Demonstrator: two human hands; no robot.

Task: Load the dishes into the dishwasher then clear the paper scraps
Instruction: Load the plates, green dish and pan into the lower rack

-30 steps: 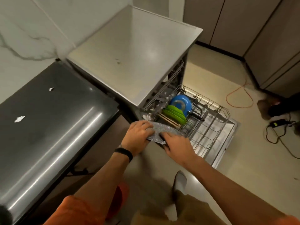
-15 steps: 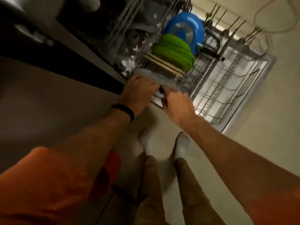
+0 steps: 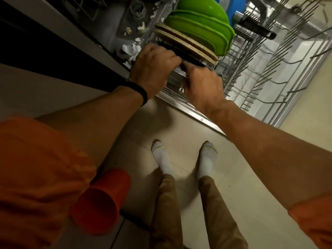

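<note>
left hand (image 3: pixel 154 69), right hand (image 3: pixel 203 87) side by side — fingers curled, arms outstretched

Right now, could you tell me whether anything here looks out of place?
Torn white paper scraps litter the dishwasher interior beside the rack, by the left hand. An orange cup lies on its side on the floor.

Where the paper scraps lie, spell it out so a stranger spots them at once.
Find the pulled-out dishwasher rack with the green plates standing in it. Look left of the rack, just beyond the left hand. The paper scraps are small crumpled white bits on grey, unlike the smooth coloured dishes.
</note>
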